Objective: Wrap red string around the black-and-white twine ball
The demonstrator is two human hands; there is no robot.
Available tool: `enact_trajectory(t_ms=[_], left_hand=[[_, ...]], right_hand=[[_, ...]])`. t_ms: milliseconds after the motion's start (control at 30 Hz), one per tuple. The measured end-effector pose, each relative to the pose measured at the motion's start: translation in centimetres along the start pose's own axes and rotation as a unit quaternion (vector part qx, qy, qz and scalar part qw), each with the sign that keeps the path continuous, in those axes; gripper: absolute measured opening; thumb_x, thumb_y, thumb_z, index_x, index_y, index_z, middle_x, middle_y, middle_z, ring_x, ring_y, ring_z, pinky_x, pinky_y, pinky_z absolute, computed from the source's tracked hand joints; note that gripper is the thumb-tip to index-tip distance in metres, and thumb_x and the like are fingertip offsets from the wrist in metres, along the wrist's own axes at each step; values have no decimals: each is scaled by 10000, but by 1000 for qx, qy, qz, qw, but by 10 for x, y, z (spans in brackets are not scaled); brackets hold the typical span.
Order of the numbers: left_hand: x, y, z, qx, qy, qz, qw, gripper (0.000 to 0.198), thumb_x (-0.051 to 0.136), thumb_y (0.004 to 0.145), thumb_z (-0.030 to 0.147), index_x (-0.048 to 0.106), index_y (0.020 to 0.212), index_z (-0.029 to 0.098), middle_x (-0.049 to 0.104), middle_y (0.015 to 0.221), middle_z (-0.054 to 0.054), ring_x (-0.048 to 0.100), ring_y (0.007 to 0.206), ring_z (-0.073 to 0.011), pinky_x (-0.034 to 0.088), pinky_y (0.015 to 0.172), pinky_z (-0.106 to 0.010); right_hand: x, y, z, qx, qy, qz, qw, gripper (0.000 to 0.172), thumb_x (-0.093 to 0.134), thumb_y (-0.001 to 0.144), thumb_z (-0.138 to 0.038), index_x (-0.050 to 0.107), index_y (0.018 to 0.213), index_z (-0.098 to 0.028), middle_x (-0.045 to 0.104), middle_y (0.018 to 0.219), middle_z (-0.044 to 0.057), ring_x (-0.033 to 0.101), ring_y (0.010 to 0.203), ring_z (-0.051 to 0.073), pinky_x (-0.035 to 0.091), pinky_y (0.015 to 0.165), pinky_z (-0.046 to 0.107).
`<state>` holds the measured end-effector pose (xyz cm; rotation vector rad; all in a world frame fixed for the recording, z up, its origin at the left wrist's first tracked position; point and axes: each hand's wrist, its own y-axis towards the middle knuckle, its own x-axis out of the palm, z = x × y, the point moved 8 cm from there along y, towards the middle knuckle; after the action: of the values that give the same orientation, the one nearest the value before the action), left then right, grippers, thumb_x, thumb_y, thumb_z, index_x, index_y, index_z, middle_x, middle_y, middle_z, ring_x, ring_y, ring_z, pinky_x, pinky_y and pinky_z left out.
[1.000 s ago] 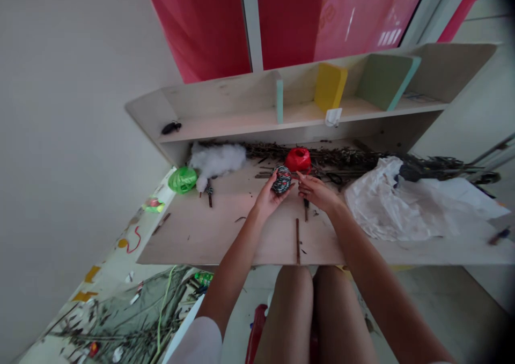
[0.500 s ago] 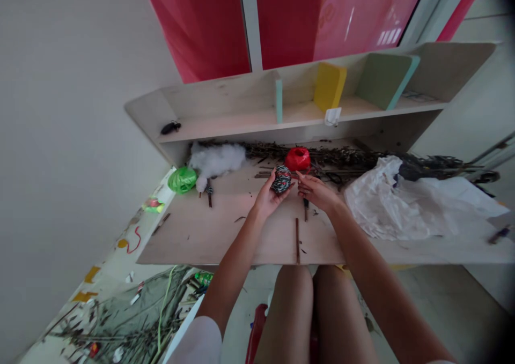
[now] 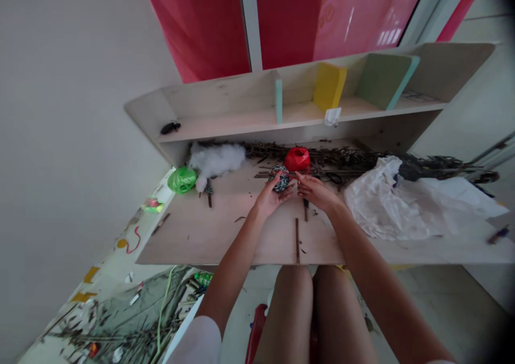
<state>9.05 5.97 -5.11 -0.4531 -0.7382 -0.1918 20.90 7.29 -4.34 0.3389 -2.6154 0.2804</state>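
My left hand [image 3: 270,197] is wrapped round a ball of dark-and-white string [image 3: 280,177], held just above the desk. To its right, my right hand [image 3: 316,191] has thumb and forefinger closed in a pinch near a thin red strand [image 3: 294,176]. That strand shows between the ball and my right fingertips; its exact path is hard to follow. Right behind the hands sits a roll of red plastic twine [image 3: 298,160]. A dark-handled tool [image 3: 306,206] lies partly hidden beneath my right hand. In front of it a thin brown stick [image 3: 298,240] points toward me.
White stuffing [image 3: 217,160] and a green twine roll [image 3: 182,180] occupy the desk's left end. Dry leafy stems [image 3: 346,157] run along the back. A crumpled white plastic bag [image 3: 386,203] covers the right side. Above stands a shelf [image 3: 233,124]. Cut branches [image 3: 129,326] litter the floor at left.
The string ball has turned in my left hand and shifted slightly left, and less red shows on it. My left fingers have changed position round it. My right hand has hardly moved.
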Motion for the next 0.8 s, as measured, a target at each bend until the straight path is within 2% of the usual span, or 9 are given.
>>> enact_trajectory(t_ms=[167, 300, 533, 700, 800], left_hand=[[7, -5, 3, -19, -44, -9, 999, 512, 485, 876, 453, 528, 1266, 125, 703, 884, -119, 671, 688, -153, 533, 590, -217], [7, -5, 7, -14, -53, 0, 999, 536, 462, 870, 498, 511, 1281, 157, 692, 848, -97, 646, 625, -130, 510, 523, -183], [-2, -1, 5, -8, -50, 20, 999, 610, 465, 824, 584, 512, 1281, 181, 681, 850, -94, 655, 678, -158, 533, 620, -254], [-4, 0, 9, 20, -51, 29, 998, 557, 497, 831, 517, 488, 1303, 223, 692, 898, -73, 672, 744, -165, 537, 660, -255], [0, 0, 9, 13, -50, 12, 999, 551, 469, 857, 498, 500, 1295, 165, 697, 923, -100, 674, 778, -174, 540, 652, -244]], right_hand=[[3, -1, -2, -5, -6, -9, 1000, 308, 801, 606, -409, 633, 777, -216, 393, 548, -76, 339, 471, 53, 360, 511, 222], [4, -1, -2, -9, -5, -21, 1000, 294, 793, 618, -409, 610, 735, -210, 374, 558, -75, 308, 465, 48, 346, 495, 217], [3, 0, -2, -12, -5, -21, 1000, 296, 793, 621, -405, 596, 724, -210, 400, 582, -72, 320, 476, 44, 357, 514, 216], [7, -4, -6, -8, -4, -15, 1000, 342, 816, 577, -411, 562, 672, -202, 367, 553, -80, 289, 463, 44, 336, 497, 217], [8, -5, -6, -3, -4, -12, 1000, 361, 825, 559, -413, 550, 654, -199, 351, 534, -82, 290, 465, 48, 327, 495, 218]])
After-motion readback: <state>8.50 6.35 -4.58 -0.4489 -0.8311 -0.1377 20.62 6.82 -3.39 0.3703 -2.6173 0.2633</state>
